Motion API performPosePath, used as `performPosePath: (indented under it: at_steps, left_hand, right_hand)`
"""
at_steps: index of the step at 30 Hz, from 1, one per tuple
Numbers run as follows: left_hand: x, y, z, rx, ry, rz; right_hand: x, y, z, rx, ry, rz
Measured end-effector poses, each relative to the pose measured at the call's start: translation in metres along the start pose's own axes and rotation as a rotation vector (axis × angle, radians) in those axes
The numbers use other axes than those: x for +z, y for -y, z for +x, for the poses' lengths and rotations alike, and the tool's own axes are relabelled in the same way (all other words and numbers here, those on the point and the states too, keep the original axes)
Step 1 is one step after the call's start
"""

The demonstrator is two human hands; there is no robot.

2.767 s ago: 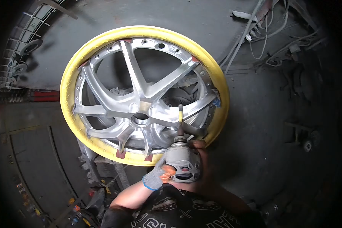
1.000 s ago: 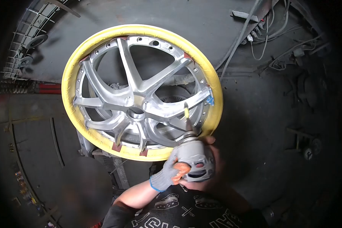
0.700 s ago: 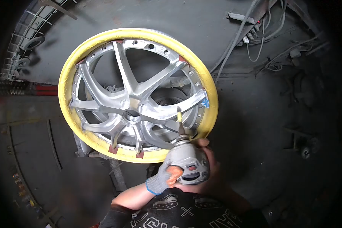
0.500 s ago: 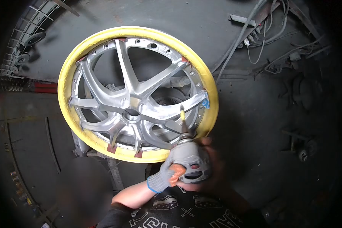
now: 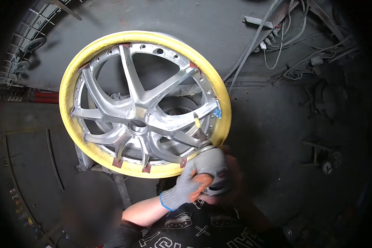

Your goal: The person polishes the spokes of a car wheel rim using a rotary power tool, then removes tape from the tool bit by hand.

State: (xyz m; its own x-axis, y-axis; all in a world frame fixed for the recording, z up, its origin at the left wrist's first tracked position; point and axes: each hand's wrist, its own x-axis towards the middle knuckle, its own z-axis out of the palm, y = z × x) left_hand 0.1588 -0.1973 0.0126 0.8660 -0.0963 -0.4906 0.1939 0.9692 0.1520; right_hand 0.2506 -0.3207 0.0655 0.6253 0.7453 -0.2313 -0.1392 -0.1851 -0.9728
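A grey die grinder (image 5: 213, 165) points up and away from my body, its thin shaft ending in a dark tip with a yellow band near it. That tip is at a spoke of a bare-metal alloy wheel (image 5: 138, 99), on the right side; contact is hard to tell. My left hand (image 5: 186, 188), in a grey and orange glove, is wrapped round the left side of the tool. Deep in shadow, my right hand (image 5: 233, 177) holds it from the right, most of its fingers hidden. Yellow masking (image 5: 72, 78) covers the wheel's outer rim.
Blue tape (image 5: 217, 112) sticks to one spoke end, and brown-red pieces (image 5: 146, 168) sit at others. Cables (image 5: 273, 45) hang at the upper right. A wire rack (image 5: 18, 47) stands at the upper left. Metal stands (image 5: 318, 153) lie on the dark floor to the right.
The wheel appears slightly further left in view. The grinder's body has swung a little to the right and tilted, while its tip remains at the same spoke.
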Motion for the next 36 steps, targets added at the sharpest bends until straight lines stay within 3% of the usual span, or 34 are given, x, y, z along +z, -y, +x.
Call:
performPosePath:
  at_steps: [1, 3, 4, 7, 9, 10, 13, 14, 16, 17, 19, 20, 22, 26, 28, 30, 31, 33, 35, 36]
  left_hand:
    - [-0.019, 0.018, 0.011, -0.023, -0.035, -0.139]
    - [-0.048, 0.031, 0.026, -0.114, 0.107, -0.319]
    - [-0.049, 0.031, 0.031, -0.168, 0.173, -0.402]
    - [0.005, 0.002, 0.004, 0.092, 0.014, 0.106]
    - [0.027, -0.006, -0.001, -0.096, 0.051, -0.584]
    - [0.027, -0.004, 0.0, -0.096, 0.051, -0.581]
    - [0.014, 0.015, 0.011, 0.313, -0.021, 0.406]
    - [0.0, 0.023, 0.018, 0.314, -0.021, 0.406]
    - [-0.057, 0.045, 0.043, 0.05, -0.152, 0.493]
    - [-0.056, 0.043, 0.042, 0.038, -0.117, 0.4]
    - [-0.003, 0.012, 0.021, 0.177, 0.007, 0.265]
    - [0.017, 0.004, 0.014, 0.251, 0.048, 0.267]
    - [0.025, 0.005, 0.016, 0.271, 0.033, 0.272]
    - [-0.029, 0.013, 0.036, 0.024, -0.162, 0.053]
    - [-0.04, 0.018, 0.046, -0.043, 0.104, -0.166]
    - [-0.032, 0.021, 0.042, -0.079, 0.237, -0.274]
    - [0.019, 0.005, 0.026, -0.02, -0.068, -0.148]
    - [0.033, 0.004, 0.023, 0.039, -0.372, -0.017]
    - [-0.029, 0.034, 0.045, -0.021, -0.251, 0.061]
    - [-0.038, 0.031, 0.043, -0.036, -0.133, -0.161]
  right_hand:
    - [-0.006, -0.013, 0.004, -0.113, -0.004, -0.013]
    - [-0.011, -0.016, 0.005, -0.225, -0.004, -0.028]
    - [-0.011, -0.01, 0.003, -0.178, -0.056, -0.034]
    - [-0.009, -0.001, 0.005, -0.15, -0.051, -0.015]
    - [-0.008, -0.002, 0.005, -0.168, 0.002, 0.012]
    - [-0.007, -0.005, 0.003, -0.181, -0.029, -0.042]
    - [-0.013, -0.01, 0.003, -0.228, -0.084, -0.141]
    - [-0.017, -0.024, 0.005, -0.296, -0.1, -0.12]
    - [-0.025, -0.05, 0.009, -0.434, -0.127, -0.081]
    - [-0.043, -0.094, -0.016, -0.651, -0.131, -0.424]
    - [-0.047, -0.086, -0.02, -0.858, -0.144, -0.781]
    - [-0.028, -0.031, -0.002, -0.521, -0.09, -0.381]
    - [-0.02, -0.007, 0.008, -0.178, -0.038, 0.02]
    - [-0.024, -0.016, 0.01, -0.246, -0.152, -0.065]
    - [-0.026, -0.013, 0.011, -0.272, -0.193, -0.106]
    - [-0.028, -0.012, 0.009, -0.348, -0.12, -0.175]
    - [-0.028, -0.011, 0.008, -0.374, -0.097, -0.197]
    - [-0.02, -0.002, 0.005, -0.108, -0.116, 0.029]
    - [-0.018, -0.011, 0.004, -0.147, -0.14, 0.047]
    - [-0.017, -0.018, 0.005, -0.187, -0.162, 0.061]
